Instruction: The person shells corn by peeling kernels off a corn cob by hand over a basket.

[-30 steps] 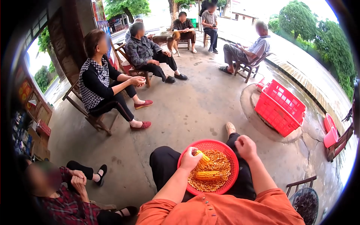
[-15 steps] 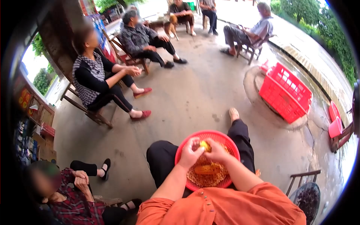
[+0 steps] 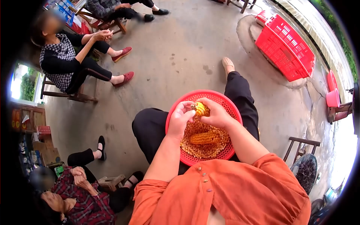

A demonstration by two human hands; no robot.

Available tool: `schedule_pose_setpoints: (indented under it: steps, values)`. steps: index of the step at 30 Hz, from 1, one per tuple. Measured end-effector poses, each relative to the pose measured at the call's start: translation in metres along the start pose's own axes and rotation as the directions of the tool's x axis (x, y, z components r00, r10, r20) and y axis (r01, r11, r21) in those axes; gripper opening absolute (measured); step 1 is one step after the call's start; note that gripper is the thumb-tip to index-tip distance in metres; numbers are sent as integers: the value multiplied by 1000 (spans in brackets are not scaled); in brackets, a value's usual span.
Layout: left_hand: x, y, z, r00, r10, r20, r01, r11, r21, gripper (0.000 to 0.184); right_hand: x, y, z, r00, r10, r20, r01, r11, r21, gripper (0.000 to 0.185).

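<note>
My left hand [image 3: 180, 120] pinches the tip end of a yellow corn cob [image 3: 201, 109]. From the other side, the fingers of my right hand [image 3: 217, 114] are wrapped round the same cob and hide part of it. Both hands are above a round red plastic basket [image 3: 225, 100] with a perforated wall, resting on my lap. Inside the basket, a second, more orange corn cob [image 3: 204, 138] lies on a layer of loose corn kernels [image 3: 204, 152].
A red plastic crate [image 3: 285, 50] stands on the concrete floor ahead to the right. Seated people [image 3: 62, 56] are along the left, one [image 3: 82, 195] close at lower left. A pink basin [image 3: 333, 98] and a wooden stool [image 3: 300, 144] are at right.
My view has tilted downward, so the basket and hands appear higher and the far people are mostly out of frame. Both hands still hold the cob, which is now more visible.
</note>
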State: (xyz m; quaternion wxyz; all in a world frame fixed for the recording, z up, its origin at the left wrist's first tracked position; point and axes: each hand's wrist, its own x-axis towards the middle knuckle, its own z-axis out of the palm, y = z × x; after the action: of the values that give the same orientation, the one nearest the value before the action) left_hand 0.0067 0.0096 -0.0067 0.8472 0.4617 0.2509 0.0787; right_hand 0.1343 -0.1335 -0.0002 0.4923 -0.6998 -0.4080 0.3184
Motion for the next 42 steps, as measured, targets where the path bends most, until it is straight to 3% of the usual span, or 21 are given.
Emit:
schedule_pose_setpoints:
  steps: [22, 37, 42]
  values:
    - [0, -3, 7, 998, 53, 37, -58, 986, 157, 32, -3, -1, 2, 969, -235, -79, 204, 938, -281, 47]
    - [2, -11, -2, 999, 47, 14, -49, 962, 268, 24, -8, -7, 1, 981, -195, 8, 183, 908, -377, 50]
    - [9, -25, -9, 989, 147, 16, -143, 921, 361, 28, -7, -2, 3, 980, -201, 12, 193, 921, -339, 50]
